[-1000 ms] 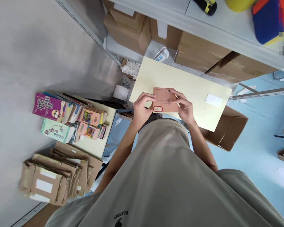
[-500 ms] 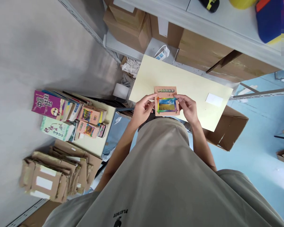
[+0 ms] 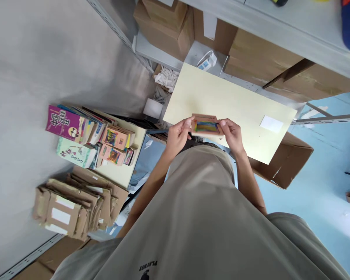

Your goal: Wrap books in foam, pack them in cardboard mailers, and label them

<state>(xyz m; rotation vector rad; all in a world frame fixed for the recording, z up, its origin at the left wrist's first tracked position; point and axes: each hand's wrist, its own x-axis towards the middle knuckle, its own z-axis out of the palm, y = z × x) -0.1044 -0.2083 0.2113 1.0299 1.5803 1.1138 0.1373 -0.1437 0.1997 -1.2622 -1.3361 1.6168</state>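
Note:
A small pink-orange book (image 3: 206,126) with a colourful framed picture on its cover is held in front of my waist, above the near edge of the pale yellow table (image 3: 218,93). My left hand (image 3: 178,136) pinches its left side between thumb and fingers. On the opposite side, my right hand (image 3: 231,134) grips the edge the same way. The book is tilted, so its cover looks foreshortened and slightly blurred. To the right on the tabletop lies a white paper slip (image 3: 271,123).
Stacked books (image 3: 64,123) stand on a side table at left, with folded cardboard (image 3: 67,210) below them. An open carton (image 3: 291,159) sits beside the table's right end. Shelving with cardboard boxes (image 3: 259,54) and a white power strip (image 3: 207,61) borders the far side.
The book has tipped, its cover now seen at a flatter angle. Both hands keep hold of it. The whole view has shifted slightly, with the surroundings moving rightward.

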